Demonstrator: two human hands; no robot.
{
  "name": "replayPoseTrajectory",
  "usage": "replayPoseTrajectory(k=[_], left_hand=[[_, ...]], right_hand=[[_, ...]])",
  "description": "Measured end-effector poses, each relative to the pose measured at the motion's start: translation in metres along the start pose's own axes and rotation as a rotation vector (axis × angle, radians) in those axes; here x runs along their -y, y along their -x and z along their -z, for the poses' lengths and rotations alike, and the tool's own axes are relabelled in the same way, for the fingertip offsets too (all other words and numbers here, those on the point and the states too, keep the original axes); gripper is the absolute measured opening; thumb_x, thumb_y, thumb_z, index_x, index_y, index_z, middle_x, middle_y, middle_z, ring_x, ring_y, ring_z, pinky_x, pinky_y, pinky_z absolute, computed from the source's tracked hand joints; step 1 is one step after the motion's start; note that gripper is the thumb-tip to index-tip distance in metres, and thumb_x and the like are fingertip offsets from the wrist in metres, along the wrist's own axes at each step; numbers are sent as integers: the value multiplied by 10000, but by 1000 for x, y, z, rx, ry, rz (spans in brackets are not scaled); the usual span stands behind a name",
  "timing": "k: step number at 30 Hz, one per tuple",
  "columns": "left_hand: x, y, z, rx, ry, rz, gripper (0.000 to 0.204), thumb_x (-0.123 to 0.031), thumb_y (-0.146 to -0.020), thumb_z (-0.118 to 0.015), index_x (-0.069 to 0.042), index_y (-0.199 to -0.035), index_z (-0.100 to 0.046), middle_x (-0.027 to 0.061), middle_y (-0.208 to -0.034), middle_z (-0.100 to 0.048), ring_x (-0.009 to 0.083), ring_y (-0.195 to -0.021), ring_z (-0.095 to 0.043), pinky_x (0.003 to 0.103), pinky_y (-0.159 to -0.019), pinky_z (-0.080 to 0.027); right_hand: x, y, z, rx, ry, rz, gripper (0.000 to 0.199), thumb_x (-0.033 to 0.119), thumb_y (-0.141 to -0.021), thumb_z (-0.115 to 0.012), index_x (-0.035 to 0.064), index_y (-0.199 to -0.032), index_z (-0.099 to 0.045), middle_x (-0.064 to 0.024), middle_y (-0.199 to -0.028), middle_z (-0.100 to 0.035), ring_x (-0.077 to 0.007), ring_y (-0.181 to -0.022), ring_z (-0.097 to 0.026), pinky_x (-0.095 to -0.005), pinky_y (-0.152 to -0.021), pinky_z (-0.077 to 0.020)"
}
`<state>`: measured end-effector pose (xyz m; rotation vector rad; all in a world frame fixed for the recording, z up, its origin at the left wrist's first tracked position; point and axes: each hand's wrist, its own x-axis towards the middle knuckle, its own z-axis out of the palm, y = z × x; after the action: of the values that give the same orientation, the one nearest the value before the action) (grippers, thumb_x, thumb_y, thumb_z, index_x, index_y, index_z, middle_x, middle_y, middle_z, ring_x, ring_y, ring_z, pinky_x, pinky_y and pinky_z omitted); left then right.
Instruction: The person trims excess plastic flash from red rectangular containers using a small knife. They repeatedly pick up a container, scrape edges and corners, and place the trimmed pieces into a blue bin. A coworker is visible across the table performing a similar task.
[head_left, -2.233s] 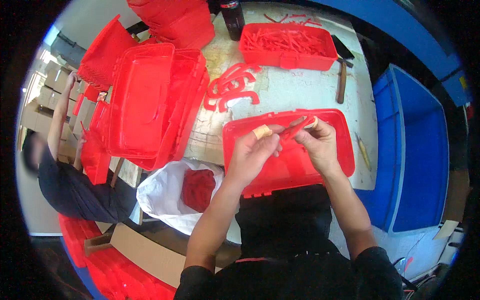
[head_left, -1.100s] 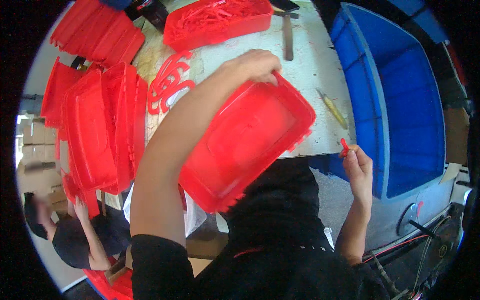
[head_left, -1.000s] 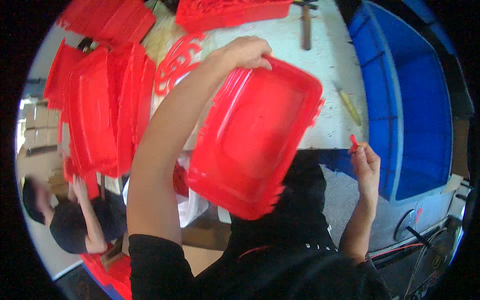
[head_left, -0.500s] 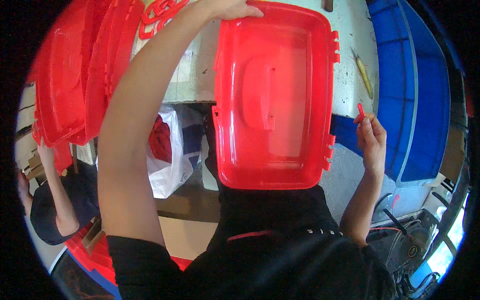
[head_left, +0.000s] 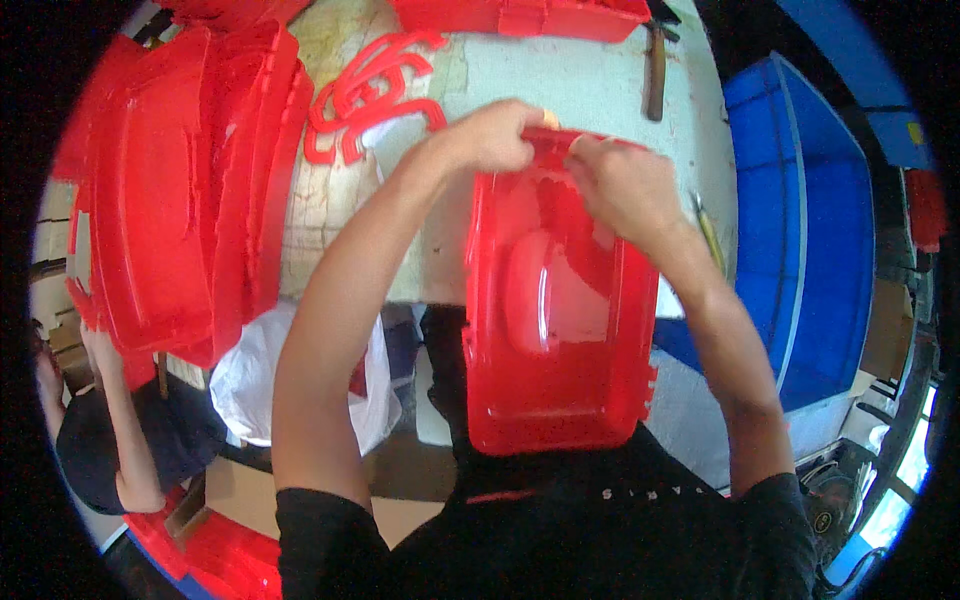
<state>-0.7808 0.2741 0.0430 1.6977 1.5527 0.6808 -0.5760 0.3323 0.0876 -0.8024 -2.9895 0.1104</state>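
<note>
The left hand (head_left: 503,137) has its grip closed on the far rim of the red tray (head_left: 585,335), which juts past the near edge of the bench (head_left: 560,80); the right hand (head_left: 630,185) is at that rim too, blurred, its grip impossible to tell. Handles (head_left: 385,110) lie left, a hammer (head_left: 655,75) near the right edge
</note>
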Motion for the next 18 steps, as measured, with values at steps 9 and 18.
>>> replayPoseTrajectory(k=[9,18], left_hand=[[-12,-4,11,120,-179,143,333,-216,-780,-749,-37,-1053,-682,223,-970,-707,378,-920,-683,439,-808,-534],[-18,-2,-2,-16,-405,117,231,-240,-790,-692,-63,-939,-704,234,-895,-691,424,-896,-660,503,-793,-528]], right_hand=[[-6,1,-39,-242,-100,22,203,232,-924,-642,65,-810,-632,-131,-727,-691,-272,-586,-673,-379,-505,-526],[0,-3,-36,-281,-125,58,222,241,-938,-633,74,-791,-621,-121,-729,-690,-256,-587,-668,-375,-496,-517]])
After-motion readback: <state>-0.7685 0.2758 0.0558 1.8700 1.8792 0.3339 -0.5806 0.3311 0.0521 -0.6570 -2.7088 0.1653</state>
